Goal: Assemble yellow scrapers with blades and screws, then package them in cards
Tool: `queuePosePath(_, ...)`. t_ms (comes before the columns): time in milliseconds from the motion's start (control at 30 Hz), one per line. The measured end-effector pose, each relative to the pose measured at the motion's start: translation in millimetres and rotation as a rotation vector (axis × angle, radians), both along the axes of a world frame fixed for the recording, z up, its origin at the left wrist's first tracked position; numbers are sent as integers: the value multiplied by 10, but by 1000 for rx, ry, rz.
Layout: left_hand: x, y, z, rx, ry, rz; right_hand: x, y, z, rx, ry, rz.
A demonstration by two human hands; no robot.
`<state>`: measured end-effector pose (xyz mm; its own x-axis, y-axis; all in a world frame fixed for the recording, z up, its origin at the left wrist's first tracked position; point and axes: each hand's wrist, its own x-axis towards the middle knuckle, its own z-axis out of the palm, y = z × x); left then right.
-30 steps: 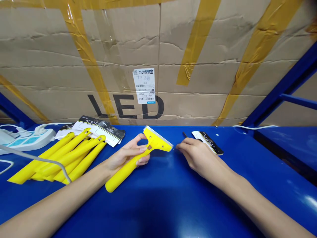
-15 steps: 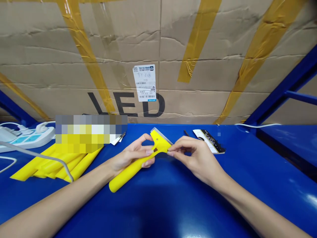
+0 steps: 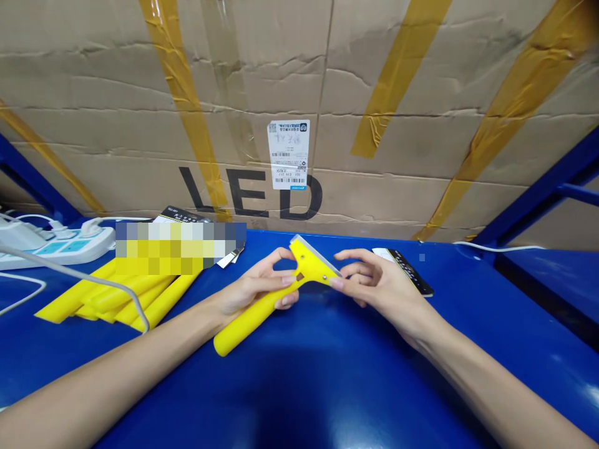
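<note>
A yellow scraper [image 3: 255, 315] with a thin metal blade along its flared head is held tilted above the blue surface. My left hand [image 3: 255, 287] is closed around the neck of the scraper, thumb in front and fingertips showing below. A screw shows near each end of the head. My right hand [image 3: 379, 280] has its thumb on the right corner of the head by one screw. Its index finger is lifted off, and other fingers curl behind the blade end, partly hidden.
A pile of yellow handles [image 3: 116, 299] lies to the left, partly pixelated, with printed cards [image 3: 180, 214] behind. A white power strip [image 3: 60, 246] and grey cable [image 3: 93, 279] sit further left. Another printed card [image 3: 412, 274] lies beyond my right hand. A large taped carton [image 3: 253, 81] stands behind.
My right index finger has lifted away from the corner of the scraper, and the thumb has shifted onto its face, so the right screw now shows. The view has shifted slightly.
</note>
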<state>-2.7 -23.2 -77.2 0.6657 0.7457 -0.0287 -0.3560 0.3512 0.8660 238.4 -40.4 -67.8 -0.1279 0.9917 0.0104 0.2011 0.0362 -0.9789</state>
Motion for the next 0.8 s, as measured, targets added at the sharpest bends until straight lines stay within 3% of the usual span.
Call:
queuePosePath(67,11,22,8,-49,-18,108,35,5,-7,111,-123,-85)
queuePosePath(133,17,45,19,-106,-40,226,64,-1,-33,341,-421,-112)
queuePosePath(233,20,61,31,-154,-48,311,59,-32,-77,609,-922,52)
queuePosePath(300,23,52,31,-141,-39,305,25,-56,-83,582,-1116,165)
queuePosePath(400,32,24,27,-113,-27,260,-19,-84,-51,447,-1238,216)
queuePosePath(567,62,6,6,-97,7,167,55,-102,44,396,-1141,148)
queuePosePath(733,95,12,-36,-72,18,87,100,-118,150,609,-690,120)
queuePosePath(800,113,-6,-49,-73,27,15,43,-128,162,617,-486,42)
